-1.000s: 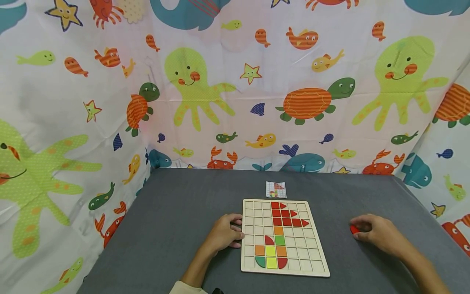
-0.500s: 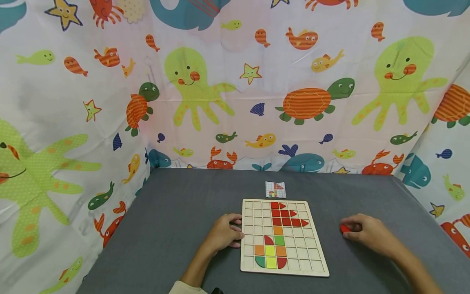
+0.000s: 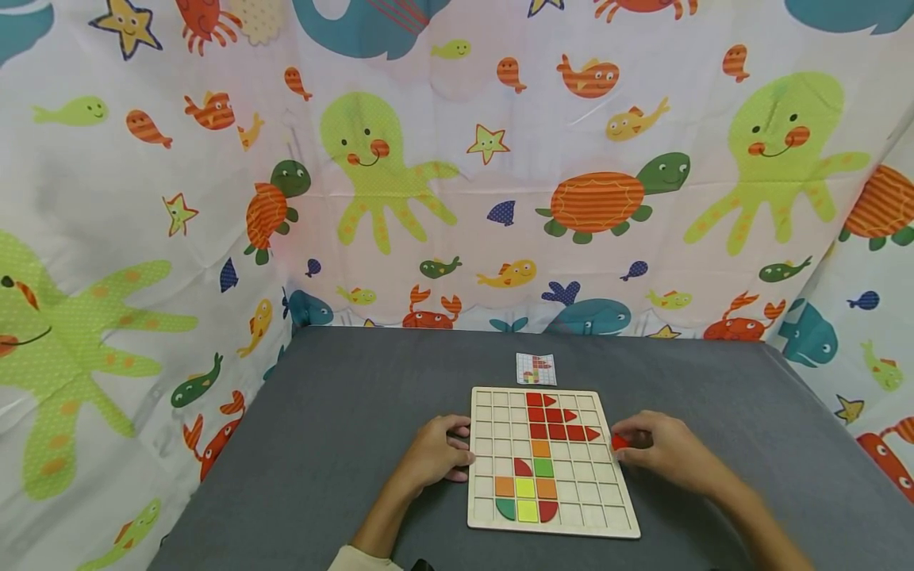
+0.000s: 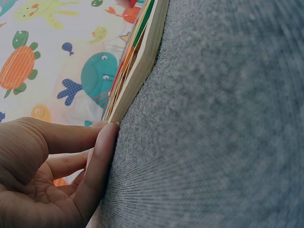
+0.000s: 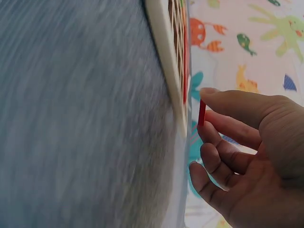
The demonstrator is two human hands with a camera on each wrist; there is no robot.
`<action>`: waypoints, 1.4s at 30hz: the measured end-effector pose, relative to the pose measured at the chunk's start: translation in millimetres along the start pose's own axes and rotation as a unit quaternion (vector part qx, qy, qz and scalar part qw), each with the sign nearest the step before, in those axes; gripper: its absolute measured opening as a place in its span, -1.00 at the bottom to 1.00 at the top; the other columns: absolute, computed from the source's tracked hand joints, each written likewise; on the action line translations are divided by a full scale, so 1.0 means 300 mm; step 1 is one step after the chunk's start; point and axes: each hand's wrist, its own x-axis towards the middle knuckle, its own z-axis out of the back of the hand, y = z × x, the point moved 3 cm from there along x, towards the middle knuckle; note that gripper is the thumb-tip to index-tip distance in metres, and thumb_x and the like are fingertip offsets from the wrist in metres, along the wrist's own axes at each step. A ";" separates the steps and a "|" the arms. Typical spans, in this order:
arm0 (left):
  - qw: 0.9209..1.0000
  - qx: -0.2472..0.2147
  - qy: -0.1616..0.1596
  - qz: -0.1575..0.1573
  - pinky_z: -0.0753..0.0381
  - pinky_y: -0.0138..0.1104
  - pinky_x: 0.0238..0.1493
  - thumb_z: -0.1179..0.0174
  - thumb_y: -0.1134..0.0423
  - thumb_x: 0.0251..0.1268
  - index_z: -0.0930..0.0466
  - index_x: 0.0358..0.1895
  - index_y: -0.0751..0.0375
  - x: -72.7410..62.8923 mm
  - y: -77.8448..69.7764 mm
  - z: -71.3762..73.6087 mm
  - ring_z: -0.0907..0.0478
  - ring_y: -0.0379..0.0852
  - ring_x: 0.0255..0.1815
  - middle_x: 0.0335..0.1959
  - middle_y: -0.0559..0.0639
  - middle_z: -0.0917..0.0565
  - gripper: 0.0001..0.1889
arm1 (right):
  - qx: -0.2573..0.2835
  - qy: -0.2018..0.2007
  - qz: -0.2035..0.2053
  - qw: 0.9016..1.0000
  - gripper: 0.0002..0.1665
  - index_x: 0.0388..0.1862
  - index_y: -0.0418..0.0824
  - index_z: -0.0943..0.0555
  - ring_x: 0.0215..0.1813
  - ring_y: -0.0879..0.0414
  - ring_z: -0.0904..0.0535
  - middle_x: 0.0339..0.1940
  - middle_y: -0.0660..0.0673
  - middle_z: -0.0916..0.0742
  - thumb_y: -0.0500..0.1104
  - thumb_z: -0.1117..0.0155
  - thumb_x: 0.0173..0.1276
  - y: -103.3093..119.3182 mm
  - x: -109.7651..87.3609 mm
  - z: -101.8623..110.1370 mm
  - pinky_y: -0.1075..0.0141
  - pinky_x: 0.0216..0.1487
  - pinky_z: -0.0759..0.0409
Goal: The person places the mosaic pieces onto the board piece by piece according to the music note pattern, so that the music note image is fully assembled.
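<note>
A pale wooden grid board lies on the grey cloth with red, orange, yellow and green tiles set in its cells. Along its left edge, my left hand holds the rim with thumb and fingertips; in the left wrist view those fingertips meet at the board's side. Just off the right edge, my right hand pinches a small red tile between thumb and index finger. The right wrist view shows this tile edge-on as a thin red strip, its outline hidden, with the other fingers loosely curled.
Behind the board lies a small printed card with a coloured grid pattern. Grey cloth covers the table. A curtain printed with sea animals hangs at the back and both sides.
My right hand has travelled left across the cloth, bringing the red tile from well right of the board to its right edge. The left hand and board look unmoved.
</note>
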 end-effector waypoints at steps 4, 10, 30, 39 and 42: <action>1.000 0.001 0.000 0.002 -0.85 -0.20 -0.40 -0.42 0.58 0.19 -0.52 0.38 0.42 0.001 0.002 0.000 -0.65 -0.04 -0.06 0.12 0.20 -0.59 -0.37 | 0.018 0.013 -0.001 1.000 -0.58 0.03 -0.20 -0.80 -0.21 0.16 -0.54 -0.19 0.01 -0.71 -0.02 -0.63 0.26 0.049 0.020 -0.026 0.36 -0.29 -0.55; 1.000 0.002 0.000 0.002 -0.86 -0.19 -0.40 -0.42 0.57 0.20 -0.52 0.39 0.41 0.000 0.001 0.001 -0.65 -0.04 -0.05 0.12 0.20 -0.59 -0.37 | 0.023 0.022 0.012 0.999 -0.58 0.02 -0.20 -0.79 -0.24 0.14 -0.51 -0.29 0.04 -0.66 0.00 -0.62 0.27 0.113 0.046 -0.067 0.38 -0.32 -0.51; 1.000 0.001 0.003 -0.002 -0.86 -0.18 -0.41 -0.42 0.58 0.19 -0.52 0.38 0.42 0.004 0.006 0.002 -0.65 -0.04 -0.06 0.12 0.20 -0.59 -0.37 | 0.052 0.061 0.061 0.995 -0.71 -0.11 -0.12 -0.81 -0.19 0.11 -0.54 -0.32 0.10 -0.70 -0.02 -0.63 0.27 0.298 0.112 -0.190 0.37 -0.25 -0.56; 1.000 0.001 0.002 0.002 -0.86 -0.18 -0.40 -0.42 0.59 0.20 -0.51 0.39 0.42 0.005 0.001 -0.001 -0.67 -0.04 -0.07 0.12 0.21 -0.59 -0.37 | 0.046 0.072 0.065 0.994 -0.62 -0.04 -0.14 -0.81 -0.18 0.11 -0.52 -0.30 0.10 -0.69 0.00 -0.65 0.25 0.348 0.135 -0.243 0.33 -0.21 -0.57; 1.000 0.002 0.001 0.004 -0.86 -0.18 -0.40 -0.42 0.58 0.20 -0.51 0.38 0.43 0.004 0.001 -0.001 -0.67 -0.04 -0.09 0.11 0.21 -0.59 -0.37 | 0.053 0.082 0.073 0.993 -0.63 -0.05 -0.14 -0.81 -0.18 0.09 -0.53 -0.30 0.10 -0.69 0.00 -0.65 0.26 0.362 0.142 -0.261 0.31 -0.21 -0.57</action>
